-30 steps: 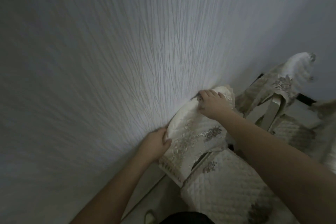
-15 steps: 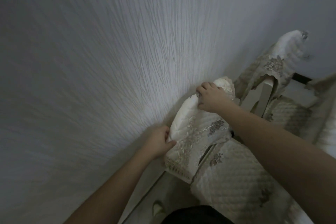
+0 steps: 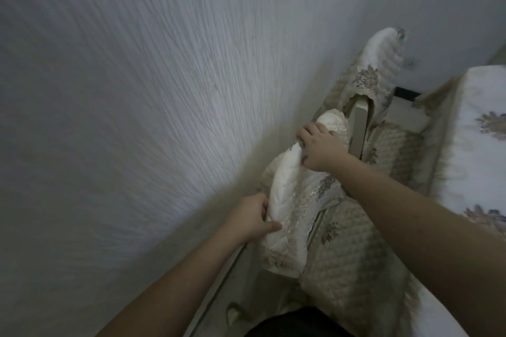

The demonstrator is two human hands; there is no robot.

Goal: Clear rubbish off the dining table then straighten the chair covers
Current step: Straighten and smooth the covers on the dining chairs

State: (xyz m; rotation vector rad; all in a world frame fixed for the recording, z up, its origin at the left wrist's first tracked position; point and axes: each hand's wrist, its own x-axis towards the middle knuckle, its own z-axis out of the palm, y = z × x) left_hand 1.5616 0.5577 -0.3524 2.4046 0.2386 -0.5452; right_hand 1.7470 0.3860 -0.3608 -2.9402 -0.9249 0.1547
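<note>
A cream embroidered chair cover (image 3: 290,200) drapes over the backrest of the near chair, close against the wall. My left hand (image 3: 250,217) grips its near end, thumb on the front of the fabric. My right hand (image 3: 319,146) is closed on the cover's top edge at the far end. Below lies the chair's quilted seat cushion (image 3: 347,249). A second chair's cover (image 3: 375,71) sits crooked on its backrest farther along, with part of the frame (image 3: 358,128) exposed.
A white textured wall (image 3: 137,90) fills the left side. The dining table's patterned cloth (image 3: 482,150) shows at the right edge. Beside the wall lies a strip of floor (image 3: 243,276) with a slipper (image 3: 235,314) at the bottom.
The view has swung right and down, bringing the tablecloth into sight. Both hands have kept their hold on the near cover, tugging the fabric along the backrest.
</note>
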